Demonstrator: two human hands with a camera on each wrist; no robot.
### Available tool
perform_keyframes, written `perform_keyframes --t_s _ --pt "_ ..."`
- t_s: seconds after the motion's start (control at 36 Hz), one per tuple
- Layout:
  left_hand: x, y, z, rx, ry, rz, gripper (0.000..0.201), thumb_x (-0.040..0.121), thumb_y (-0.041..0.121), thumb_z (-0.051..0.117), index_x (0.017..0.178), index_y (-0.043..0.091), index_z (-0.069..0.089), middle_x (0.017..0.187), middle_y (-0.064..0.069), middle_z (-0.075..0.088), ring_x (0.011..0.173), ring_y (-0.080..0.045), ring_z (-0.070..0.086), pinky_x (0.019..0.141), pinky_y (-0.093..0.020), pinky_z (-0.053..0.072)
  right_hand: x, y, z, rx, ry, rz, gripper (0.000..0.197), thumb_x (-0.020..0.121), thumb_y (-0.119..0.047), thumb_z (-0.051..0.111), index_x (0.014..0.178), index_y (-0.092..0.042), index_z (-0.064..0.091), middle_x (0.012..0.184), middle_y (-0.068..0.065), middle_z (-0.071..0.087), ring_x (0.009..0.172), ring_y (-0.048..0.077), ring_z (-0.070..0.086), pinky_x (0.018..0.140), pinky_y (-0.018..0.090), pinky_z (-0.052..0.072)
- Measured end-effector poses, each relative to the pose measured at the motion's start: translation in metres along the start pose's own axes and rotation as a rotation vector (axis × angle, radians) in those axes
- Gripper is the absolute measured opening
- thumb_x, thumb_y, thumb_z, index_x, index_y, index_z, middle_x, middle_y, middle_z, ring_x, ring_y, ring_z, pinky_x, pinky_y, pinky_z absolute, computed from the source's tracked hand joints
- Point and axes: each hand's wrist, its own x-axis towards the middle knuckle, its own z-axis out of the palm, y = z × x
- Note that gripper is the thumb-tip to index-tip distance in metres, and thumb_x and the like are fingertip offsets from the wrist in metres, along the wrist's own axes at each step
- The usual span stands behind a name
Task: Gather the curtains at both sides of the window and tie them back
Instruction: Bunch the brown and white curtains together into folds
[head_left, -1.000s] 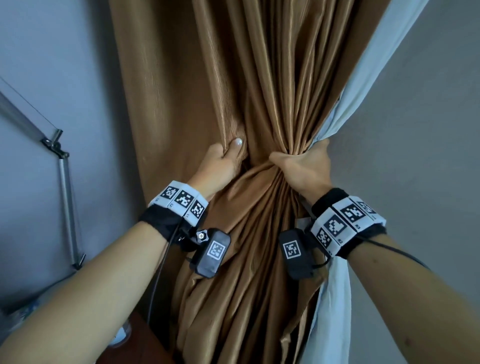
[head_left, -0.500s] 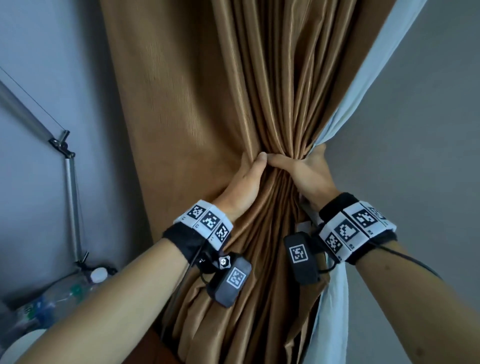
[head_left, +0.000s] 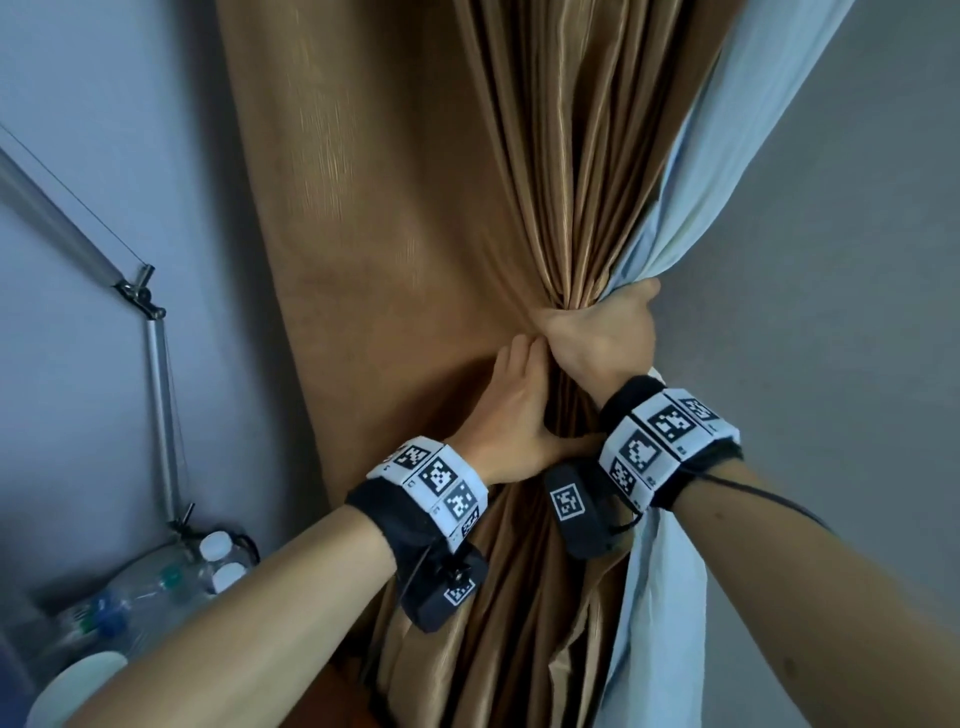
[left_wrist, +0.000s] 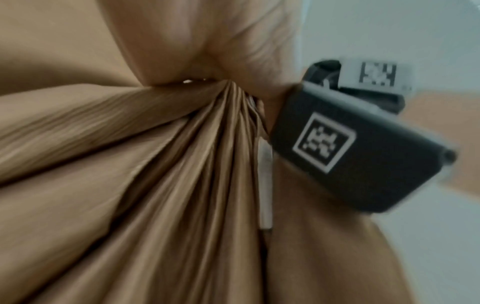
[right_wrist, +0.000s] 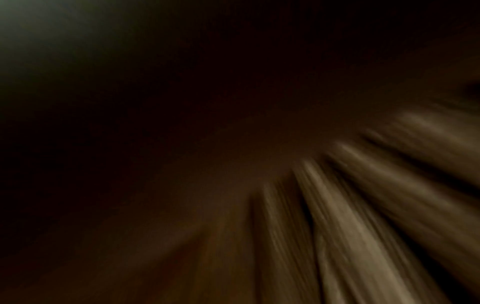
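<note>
A brown curtain (head_left: 415, 208) with a pale blue lining (head_left: 727, 156) hangs in front of me, drawn into a tight bunch. My right hand (head_left: 597, 338) grips that bunch in a fist, lining included. Just below it, my left hand (head_left: 511, 410) wraps the gathered folds. Its thumb lies across the front and its fingers run up the left side, with the tips hidden in the fabric. In the left wrist view the curtain (left_wrist: 182, 185) fans out below the pinch point beside the right wrist's black camera (left_wrist: 350, 148). The right wrist view is dark and shows only blurred curtain folds (right_wrist: 363, 205).
A jointed metal lamp arm (head_left: 161, 415) stands against the wall at the left. Plastic bottles (head_left: 156, 582) and a white round object (head_left: 78, 680) lie below it. A grey wall (head_left: 857, 312) fills the right side.
My left hand let go of a loose fold on the left, swept rightward to the bunch, then slid down to sit under the right hand. The right hand kept its grip.
</note>
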Motion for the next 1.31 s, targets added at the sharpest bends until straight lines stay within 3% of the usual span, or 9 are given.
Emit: perform_keyframes --t_s 0.08,0.28,0.42,0.56,0.67,0.83,0.94,1.14,1.31 --pt "-0.004 -0.005 -0.011 -0.209 -0.033 -0.075 0.095 0.076 0.042 0.081 0.149 0.016 0.027 0.138 0.014 0.031 0.128 0.004 0.024 0.106 -0.006 0.026 0.002 -0.002 0.001 -0.039 0.049 -0.008 0.064 0.069 -0.024 0.068 0.119 -0.008 0.032 0.111 0.011 0.059 0.106 0.035 0.060 0.096 0.037 0.049" --pt "0.016 -0.049 -0.048 -0.402 0.231 -0.280 0.008 0.086 0.027 0.073 0.095 0.026 0.071 0.097 0.012 0.071 0.095 -0.002 0.064 0.094 -0.024 0.044 0.008 0.002 -0.001 -0.006 -0.016 -0.026 0.079 0.074 -0.026 0.072 0.135 -0.001 0.028 0.113 0.006 0.054 0.112 0.027 0.057 0.090 0.025 0.043" --pt "0.031 -0.095 -0.095 -0.191 0.668 -0.548 0.066 0.063 0.067 0.073 0.110 0.022 0.066 0.120 -0.005 0.062 0.116 -0.023 0.056 0.106 -0.041 0.043 0.010 0.005 -0.007 0.002 -0.073 -0.029 0.083 0.076 -0.027 0.074 0.138 0.000 0.026 0.105 -0.001 0.040 0.099 0.015 0.045 0.085 0.021 0.037" --pt "0.032 -0.122 -0.136 -0.427 0.808 -0.861 0.117 0.066 0.065 0.076 0.154 0.018 0.015 0.157 -0.014 0.020 0.142 -0.033 0.028 0.116 -0.046 0.025 0.015 0.011 -0.008 0.022 -0.100 -0.037 0.079 0.077 -0.025 0.074 0.136 0.000 0.028 0.094 -0.008 0.040 0.094 0.011 0.042 0.083 0.019 0.036" --pt "0.036 -0.123 -0.129 -0.792 0.700 -0.789 0.147 0.042 0.071 0.085 0.156 0.017 0.011 0.153 -0.005 0.040 0.136 -0.025 0.043 0.114 -0.048 0.032 0.017 0.011 -0.003 0.032 -0.100 -0.054 0.080 0.076 -0.025 0.074 0.136 0.001 0.029 0.080 -0.017 0.034 0.087 0.011 0.045 0.080 0.019 0.037" --pt "0.051 -0.076 -0.075 -0.879 0.443 -0.520 0.058 0.071 0.044 0.084 0.118 0.015 0.066 0.106 -0.006 0.075 0.101 -0.024 0.071 0.098 -0.045 0.052 0.018 0.008 0.007 0.054 -0.083 -0.075 0.077 0.074 -0.025 0.075 0.133 0.000 0.031 0.084 -0.013 0.040 0.091 0.012 0.048 0.081 0.020 0.038" --pt "0.058 -0.037 -0.043 -0.488 0.492 -0.449 0.025 0.098 0.034 0.055 0.096 0.013 0.068 0.096 -0.004 0.071 0.099 -0.023 0.067 0.091 -0.033 0.052 0.019 0.009 0.008 0.066 -0.068 -0.071 0.070 0.072 -0.024 0.076 0.125 -0.003 0.036 0.082 -0.015 0.041 0.088 0.012 0.049 0.080 0.020 0.039" --pt "0.048 0.003 -0.021 -0.234 0.451 -0.295 0.048 0.106 0.034 0.032 0.063 0.016 0.039 0.053 0.004 0.042 0.047 -0.006 0.044 0.046 -0.016 0.031 0.023 0.018 -0.004 0.090 -0.069 -0.070 0.063 0.071 -0.022 0.076 0.119 -0.006 0.040 0.084 -0.011 0.047 0.086 0.014 0.053 0.078 0.024 0.043" --pt "0.046 0.010 -0.039 -0.476 0.449 -0.381 0.032 0.103 0.034 0.045 0.081 0.013 0.056 0.084 -0.003 0.061 0.087 -0.018 0.062 0.079 -0.024 0.040 0.023 0.019 -0.006 0.132 -0.101 -0.088 0.074 0.068 -0.023 0.079 0.129 -0.006 0.039 0.113 0.000 0.054 0.104 0.016 0.054 0.092 0.024 0.044"
